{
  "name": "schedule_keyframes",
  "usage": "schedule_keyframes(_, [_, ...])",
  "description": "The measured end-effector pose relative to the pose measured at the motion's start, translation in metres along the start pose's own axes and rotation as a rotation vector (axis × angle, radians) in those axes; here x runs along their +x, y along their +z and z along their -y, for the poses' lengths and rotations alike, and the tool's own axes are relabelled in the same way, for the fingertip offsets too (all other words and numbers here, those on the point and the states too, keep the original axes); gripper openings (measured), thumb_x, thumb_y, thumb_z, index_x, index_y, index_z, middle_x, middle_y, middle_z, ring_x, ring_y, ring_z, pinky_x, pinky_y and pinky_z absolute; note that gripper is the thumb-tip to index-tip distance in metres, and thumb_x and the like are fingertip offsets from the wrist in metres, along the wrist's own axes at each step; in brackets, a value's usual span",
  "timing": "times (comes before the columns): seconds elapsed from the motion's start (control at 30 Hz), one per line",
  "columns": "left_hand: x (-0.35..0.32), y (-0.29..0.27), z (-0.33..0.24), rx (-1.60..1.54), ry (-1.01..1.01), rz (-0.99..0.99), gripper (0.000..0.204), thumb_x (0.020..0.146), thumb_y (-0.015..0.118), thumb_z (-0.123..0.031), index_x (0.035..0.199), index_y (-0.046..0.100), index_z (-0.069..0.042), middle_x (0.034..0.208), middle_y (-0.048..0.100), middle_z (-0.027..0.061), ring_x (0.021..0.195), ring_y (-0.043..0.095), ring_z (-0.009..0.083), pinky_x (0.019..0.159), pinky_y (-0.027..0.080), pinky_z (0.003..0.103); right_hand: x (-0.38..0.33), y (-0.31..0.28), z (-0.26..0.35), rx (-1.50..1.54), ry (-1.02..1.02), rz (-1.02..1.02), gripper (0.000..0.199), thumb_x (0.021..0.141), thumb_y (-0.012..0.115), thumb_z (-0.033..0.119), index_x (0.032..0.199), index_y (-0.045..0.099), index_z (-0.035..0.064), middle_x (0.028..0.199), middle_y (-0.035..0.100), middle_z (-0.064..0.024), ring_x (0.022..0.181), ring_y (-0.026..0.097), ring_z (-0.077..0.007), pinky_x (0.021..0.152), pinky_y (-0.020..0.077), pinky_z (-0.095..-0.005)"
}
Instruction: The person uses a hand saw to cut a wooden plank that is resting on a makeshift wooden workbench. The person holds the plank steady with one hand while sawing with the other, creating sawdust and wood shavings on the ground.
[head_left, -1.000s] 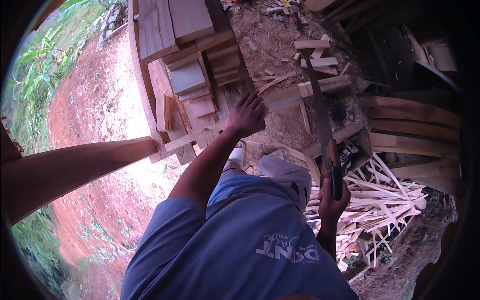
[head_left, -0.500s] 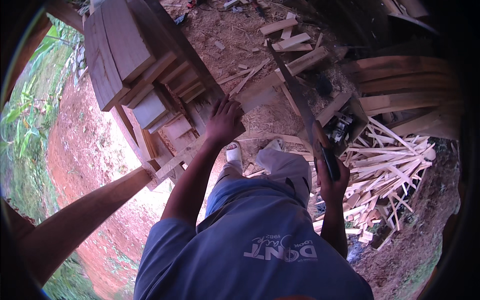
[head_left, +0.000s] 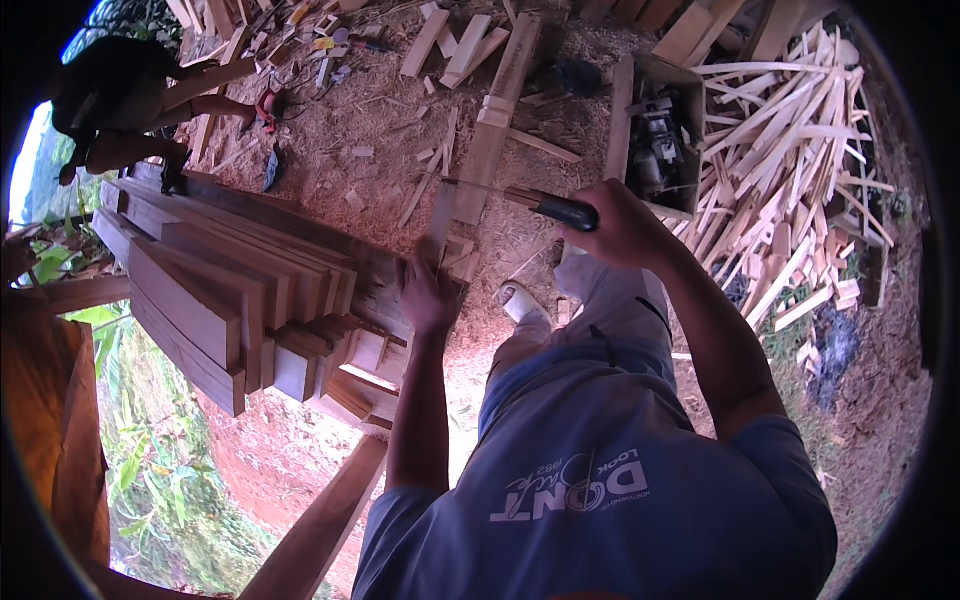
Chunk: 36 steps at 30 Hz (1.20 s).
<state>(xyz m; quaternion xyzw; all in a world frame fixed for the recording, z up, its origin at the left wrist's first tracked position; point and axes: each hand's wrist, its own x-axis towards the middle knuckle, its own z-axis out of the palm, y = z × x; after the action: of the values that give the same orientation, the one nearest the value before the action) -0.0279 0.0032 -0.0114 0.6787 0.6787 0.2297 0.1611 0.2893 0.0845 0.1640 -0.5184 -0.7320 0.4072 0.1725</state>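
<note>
My right hand (head_left: pixel 612 228) is closed round the black handle of a handsaw (head_left: pixel 562 209), which points left. The blade, seen nearly edge-on, reaches across to a narrow wooden board (head_left: pixel 441 218); whether its teeth touch the wood I cannot tell. That board juts out past the end of the workbench, and my left hand (head_left: pixel 428 292) holds it down with bent fingers. Beside the left hand, a stack of thick cut planks (head_left: pixel 190 300) lies along the bench.
Behind the stack a person (head_left: pixel 120 105) bends over the far left. A wooden box (head_left: pixel 650 70) with a dark machine stands right of the saw. Thin offcut strips (head_left: pixel 790 150) are heaped at right. A long plank (head_left: pixel 495 115) lies on the sawdust-strewn ground. A wooden beam (head_left: pixel 320 520) slants at lower left.
The saw has swung from pointing up and away to lying leftward across the board at the bench end. My right hand has risen and moved inward. The view has turned, showing another person.
</note>
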Motion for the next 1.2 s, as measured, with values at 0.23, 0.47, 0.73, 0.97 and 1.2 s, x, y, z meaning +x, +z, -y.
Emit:
schedule_keyframes(0.23, [0.010,0.012,0.005,0.097,-0.070,-0.008,0.051,0.103,0.064,-0.030,0.143,0.049,-0.001,0.104,0.075,0.0176,0.097,0.074,0.0346,0.121,0.039,0.054,0.003,-0.006,0.013,0.003,0.018,0.057,0.018,0.080,0.077,0.013,0.080,0.069,-0.0029,0.067,0.065,-0.0189,0.063,0.068,-0.0331,0.064,0.0511,-0.0428])
schedule_keyframes(0.47, [0.012,0.016,0.002,0.119,-0.067,-0.109,0.041,0.103,0.065,-0.031,0.132,0.061,-0.003,0.086,0.076,0.0124,0.085,0.075,0.0321,0.116,0.046,0.051,-0.002,0.000,0.011,0.047,0.044,0.042,0.017,0.079,0.077,0.012,0.078,0.069,-0.0028,0.066,0.066,-0.0187,0.063,0.069,-0.0320,0.064,0.0515,-0.0422])
schedule_keyframes(0.73, [0.018,0.016,-0.005,0.123,-0.104,-0.141,0.039,0.100,0.070,-0.033,0.126,0.066,-0.005,0.083,0.077,0.0100,0.081,0.075,0.0309,0.115,0.047,0.049,-0.005,0.002,0.009,0.054,0.061,0.044,0.018,0.080,0.077,0.012,0.078,0.068,-0.0027,0.067,0.066,-0.0172,0.062,0.069,-0.0296,0.064,0.0514,-0.0413])
schedule_keyframes(0.97, [0.017,0.018,-0.003,0.133,-0.099,-0.160,0.039,0.097,0.075,-0.033,0.124,0.068,-0.007,0.083,0.078,0.0089,0.081,0.076,0.0289,0.112,0.049,0.048,-0.007,0.006,0.003,0.098,0.076,0.052,0.018,0.081,0.077,0.014,0.080,0.069,-0.0024,0.066,0.066,-0.0154,0.061,0.069,-0.0262,0.064,0.0513,-0.0406])
schedule_keyframes(1.2, [0.018,0.019,-0.004,0.129,-0.095,-0.176,0.035,0.097,0.075,-0.033,0.121,0.070,-0.009,0.086,0.078,0.0096,0.082,0.075,0.0305,0.111,0.050,0.048,-0.009,0.007,-0.004,0.153,0.105,0.042,0.019,0.082,0.077,0.015,0.081,0.069,-0.0032,0.064,0.065,-0.0144,0.061,0.067,-0.0227,0.063,0.0506,-0.0394])
